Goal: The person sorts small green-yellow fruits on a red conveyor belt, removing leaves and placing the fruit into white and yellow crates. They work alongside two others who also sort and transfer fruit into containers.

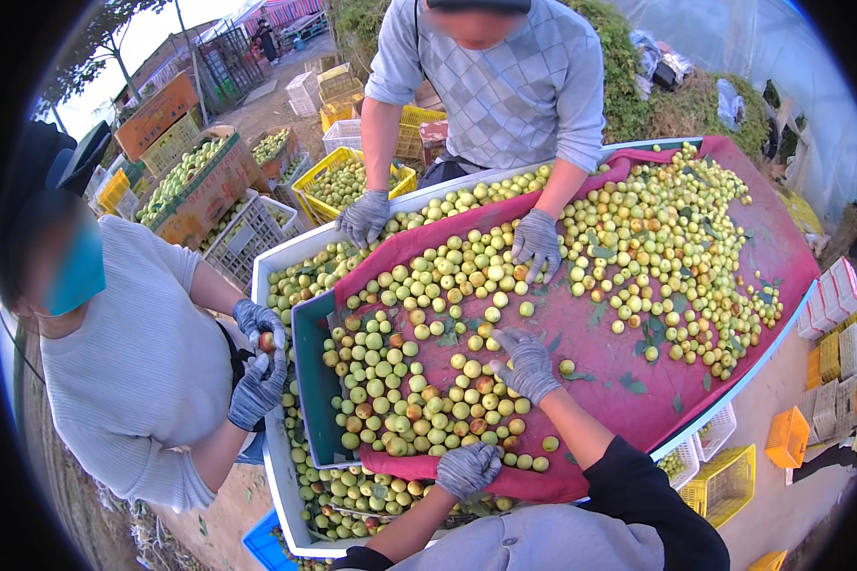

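My right hand (527, 366) reaches over the cloth (600, 366) with its fingers spread, their tips at the edge of the fruit (376, 388) heaped to the left; I see no grip on any piece. My left hand (469, 469) is nearer me, its fingers curled in at the edge of the cloth, just beside the same heap – I cannot tell whether it holds anything

The fruit, mostly green with some reddish brown, lies piled against a green panel (312, 381) at the left, and a second wide spread covers the far right. Leaves (630, 383) are scattered on the cloth. More fruit fills the gap between cloth and white rim of the table (281, 476)

Across from me, a co-worker's gloved hand (537, 246) lies at the fruit; at the left, another co-worker's hands (254, 388) hold a reddish piece (267, 341) – outside the table's rim
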Demonstrator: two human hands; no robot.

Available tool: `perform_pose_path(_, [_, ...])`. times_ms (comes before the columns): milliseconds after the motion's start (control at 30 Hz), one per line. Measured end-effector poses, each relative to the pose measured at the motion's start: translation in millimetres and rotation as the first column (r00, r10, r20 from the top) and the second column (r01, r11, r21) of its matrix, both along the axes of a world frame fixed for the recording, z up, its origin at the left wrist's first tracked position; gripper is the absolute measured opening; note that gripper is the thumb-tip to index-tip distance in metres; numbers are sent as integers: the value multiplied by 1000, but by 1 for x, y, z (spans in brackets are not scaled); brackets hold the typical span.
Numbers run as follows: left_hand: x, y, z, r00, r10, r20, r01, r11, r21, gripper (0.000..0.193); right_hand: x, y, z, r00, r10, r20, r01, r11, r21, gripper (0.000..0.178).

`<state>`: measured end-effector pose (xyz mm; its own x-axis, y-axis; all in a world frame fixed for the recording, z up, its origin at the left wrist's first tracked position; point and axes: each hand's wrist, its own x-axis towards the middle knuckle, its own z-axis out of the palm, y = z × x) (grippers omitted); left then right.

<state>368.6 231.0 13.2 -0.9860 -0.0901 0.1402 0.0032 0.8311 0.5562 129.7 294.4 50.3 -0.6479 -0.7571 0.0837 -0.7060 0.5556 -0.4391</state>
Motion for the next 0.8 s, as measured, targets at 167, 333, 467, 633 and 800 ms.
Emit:
perform_pose_path(167, [-3, 0, 2, 1000, -5, 22, 5, 1000, -17, 21, -15, 55, 9, 954, -262, 145, 166, 867, 469, 88])
perform_pose_path(333, [-1, 0, 1, 995, -18, 102, 21, 999, -29, 26, 57, 20, -13, 978, -28, 206, -59, 913, 403, 81])
perform_pose_path(467, [0, 1, 4, 992, -1, 123, 6, 999, -44, 27, 79, 2, -17, 903, 155, 401, -235, 959, 158, 66])
perform_pose_path(633, [-2, 4, 6, 991, 79, 105, -76, 996, -36, 20, 61, 58, -3, 945, 121, 304, -138, 990, 38, 53])
perform_pose_path(800, [-1, 2, 3, 995, 53, 81, -51, 998, -29, 26, 27, 169, 24, 968, -190, 163, 145, 956, 256, 45])
